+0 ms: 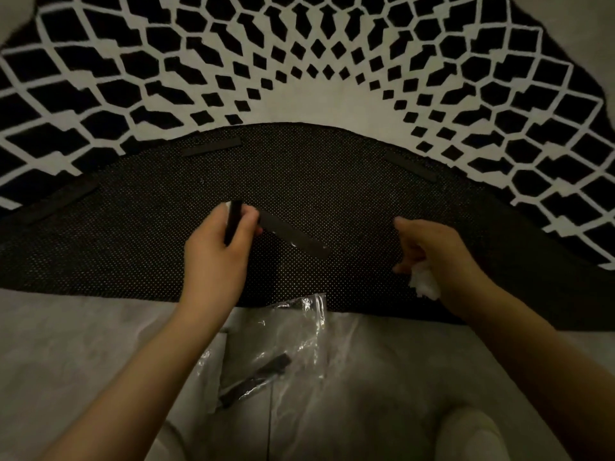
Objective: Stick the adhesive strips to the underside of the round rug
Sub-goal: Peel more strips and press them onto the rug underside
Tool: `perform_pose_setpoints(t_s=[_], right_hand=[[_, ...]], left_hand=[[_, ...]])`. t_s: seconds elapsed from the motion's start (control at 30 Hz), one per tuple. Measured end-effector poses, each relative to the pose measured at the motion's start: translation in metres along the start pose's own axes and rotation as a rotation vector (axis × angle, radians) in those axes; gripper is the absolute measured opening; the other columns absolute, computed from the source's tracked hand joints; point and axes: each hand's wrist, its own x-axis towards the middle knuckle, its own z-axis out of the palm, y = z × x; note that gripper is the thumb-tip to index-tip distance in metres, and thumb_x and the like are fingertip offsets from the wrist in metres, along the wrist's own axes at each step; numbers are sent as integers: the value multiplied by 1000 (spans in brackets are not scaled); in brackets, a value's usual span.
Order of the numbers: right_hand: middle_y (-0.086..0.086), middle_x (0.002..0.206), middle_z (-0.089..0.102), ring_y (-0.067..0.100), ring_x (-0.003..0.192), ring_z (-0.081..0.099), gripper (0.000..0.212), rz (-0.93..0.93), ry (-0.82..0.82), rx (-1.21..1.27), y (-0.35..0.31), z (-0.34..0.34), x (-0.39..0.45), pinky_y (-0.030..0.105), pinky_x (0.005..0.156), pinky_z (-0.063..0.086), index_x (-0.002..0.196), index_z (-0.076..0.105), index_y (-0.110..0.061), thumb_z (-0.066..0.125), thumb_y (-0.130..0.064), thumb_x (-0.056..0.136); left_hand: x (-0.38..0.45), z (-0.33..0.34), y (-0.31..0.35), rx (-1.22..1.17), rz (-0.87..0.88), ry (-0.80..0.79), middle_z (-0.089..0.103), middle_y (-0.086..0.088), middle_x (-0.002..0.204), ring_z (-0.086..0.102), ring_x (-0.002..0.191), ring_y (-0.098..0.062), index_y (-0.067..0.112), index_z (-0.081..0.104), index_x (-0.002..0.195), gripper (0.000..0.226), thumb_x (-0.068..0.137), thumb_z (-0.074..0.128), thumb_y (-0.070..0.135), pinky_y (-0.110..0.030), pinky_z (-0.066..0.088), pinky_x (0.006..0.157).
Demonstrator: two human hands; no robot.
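Note:
The round black-and-white rug [299, 61] lies with its near half folded over, showing the dark dotted underside [332, 181]. Three black adhesive strips are stuck along the folded edge: one at the left [61, 201], one upper left [211, 147], one at the right [411, 167]. My left hand [216, 251] grips black strips; one strip [293, 235] juts out to the right over the underside, another [233, 221] stands upright in the fist. My right hand [439, 261] is closed around crumpled white backing paper [424, 282].
A clear plastic bag [286, 347] with more black strips [254, 380] inside lies on the pale floor [66, 344] just in front of the rug. My knee in light fabric [472, 434] shows at the bottom right.

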Motion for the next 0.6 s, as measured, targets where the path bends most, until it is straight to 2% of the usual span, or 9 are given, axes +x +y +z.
perform_pose_setpoints(t_s=[0.03, 0.1, 0.17, 0.23, 0.3, 0.37, 0.43, 0.5, 0.6], right_hand=[[-2, 48, 31, 9, 38, 36, 41, -33, -9, 102, 2, 0, -2, 33, 54, 47, 57, 39, -13, 49, -17, 96], [-1, 52, 33, 7, 37, 36, 22, -17, -81, 150, 3, -1, -8, 31, 47, 52, 77, 52, -9, 48, -19, 96], [3, 58, 44, 8, 40, 47, 18, 23, -165, 136, 2, -3, -9, 26, 42, 50, 94, 59, -6, 45, -18, 98], [4, 65, 57, 9, 42, 54, 24, 26, -201, 118, 4, -10, -9, 20, 37, 44, 97, 63, -4, 43, -17, 98], [2, 57, 50, 7, 32, 39, 27, 11, -187, 60, 9, -19, -9, 16, 31, 28, 102, 65, -5, 45, -22, 98], [-3, 50, 37, 5, 33, 25, 40, 91, -241, 9, 14, -27, -7, 17, 34, 15, 100, 67, -9, 44, -41, 95], [-5, 50, 32, 5, 36, 19, 53, 203, -396, 46, 17, -33, -9, 21, 38, 10, 86, 67, -11, 40, -57, 88], [-5, 54, 32, 5, 39, 17, 40, 230, -475, 156, 19, -38, -11, 21, 41, 9, 72, 57, -15, 48, -53, 80], [-3, 59, 35, 5, 41, 18, 27, 169, -484, 258, 24, -55, -11, 20, 42, 11, 70, 48, -15, 54, -42, 76]], left_hand=[[-1, 4, 4, -8, 32, -14, 56, 13, 65, 48, 58, 1, 26, 60, 80, 17, 95, 52, 22, -28, 41, 62], [-3, 13, 11, -42, 59, -40, 58, 18, 63, 48, 56, 4, 30, 60, 80, 18, 94, 54, 21, -25, 39, 60], [-4, 21, 15, -78, 68, -62, 59, 20, 64, 48, 55, 6, 33, 59, 79, 20, 94, 54, 19, -22, 39, 59], [-6, 29, 20, -103, 90, -90, 59, 19, 64, 49, 56, 6, 33, 59, 80, 21, 94, 54, 18, -18, 38, 60], [-7, 38, 27, -110, 132, -119, 59, 17, 66, 51, 58, 5, 31, 60, 82, 19, 93, 54, 16, -12, 38, 61], [-8, 48, 34, -115, 179, -143, 60, 12, 70, 53, 63, 6, 29, 61, 86, 18, 93, 55, 14, -8, 39, 63], [-9, 61, 41, -118, 231, -179, 62, 7, 77, 55, 67, 3, 27, 64, 89, 16, 92, 56, 13, -9, 40, 66], [-10, 74, 48, -96, 284, -208, 64, 2, 80, 58, 74, -1, 22, 66, 90, 13, 91, 57, 13, -10, 42, 71], [-11, 92, 58, -107, 305, -217, 65, -1, 82, 60, 78, -5, 22, 66, 85, 16, 91, 57, 11, -10, 42, 73]])
